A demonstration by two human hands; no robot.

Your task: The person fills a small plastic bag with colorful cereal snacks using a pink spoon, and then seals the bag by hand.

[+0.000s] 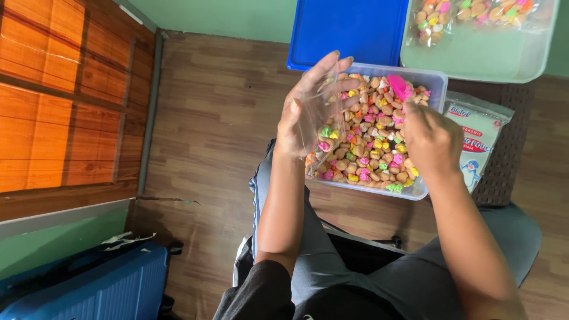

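Wooden floor [207,118] open left of tub [435,77], hands [308,112] over rim.

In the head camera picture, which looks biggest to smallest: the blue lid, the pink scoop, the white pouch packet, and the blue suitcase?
1. Blue suitcase, though it is cut off and nearer the camera, so unsure against the lid.
2. Blue lid.
3. White pouch packet.
4. Pink scoop, held by the right hand.

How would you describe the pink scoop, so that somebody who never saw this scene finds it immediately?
Start at the clear plastic tub of small colourful iced biscuits on the person's lap. At its far end, just beyond the right hand, the pink scoop pokes out of the biscuits. It is one large, smooth, solid pink piece, while everything around it is tiny and multicoloured.
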